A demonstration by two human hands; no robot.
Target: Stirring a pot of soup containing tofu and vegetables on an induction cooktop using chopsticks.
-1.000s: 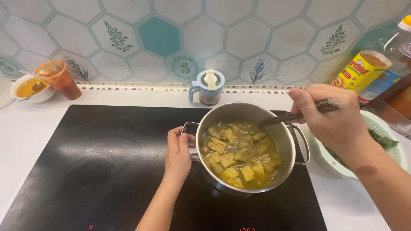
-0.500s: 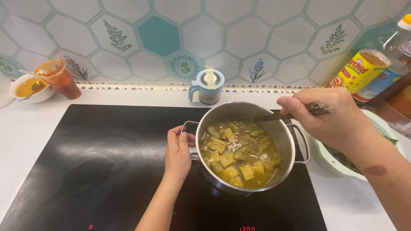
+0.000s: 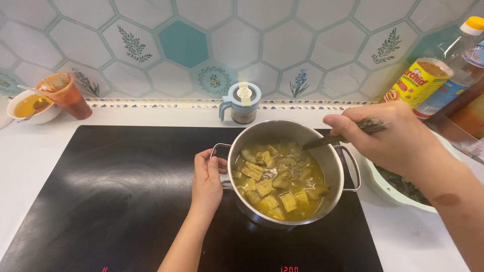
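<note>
A steel pot (image 3: pixel 285 171) of yellow stew is being steadied on a black induction hob (image 3: pixel 116 191) by the left hand (image 3: pixel 206 179), whose fingers are being kept closed round the pot's left loop handle (image 3: pixel 218 151). The right hand (image 3: pixel 390 136) is being held over the pot's right rim, clamped on the handle of a dark utensil (image 3: pixel 327 140), prob. a spoon; its tip is being dipped toward the far-right side of the broth, though the business end can't be made out. The pot is being kept at the near-right part of the hob, w/ its contents, pale chunks & darker pieces in a thin yellow-green liquid, already filling it to about half its depth. Judging by that, the filling is done & the dish is being worked mid-cook; nothing is yet being served out. Behind the pot, at the far edge by the tiled wall (image 3: pixel 282 45), a small blue-lidded jar (image 3: pixel 243 103) is being left standing. Far left, an orange cup (image 3: pixel 63 95) & a white bowl (image 3: pixel 30 108) w/ a spoon are being kept; to the right, a pale green bowl (image 3: pixel 398 194) of greens, a yellow canister (image 3: pixel 421 83) & an oil bottle (image 3: pixel 461 65)
</note>
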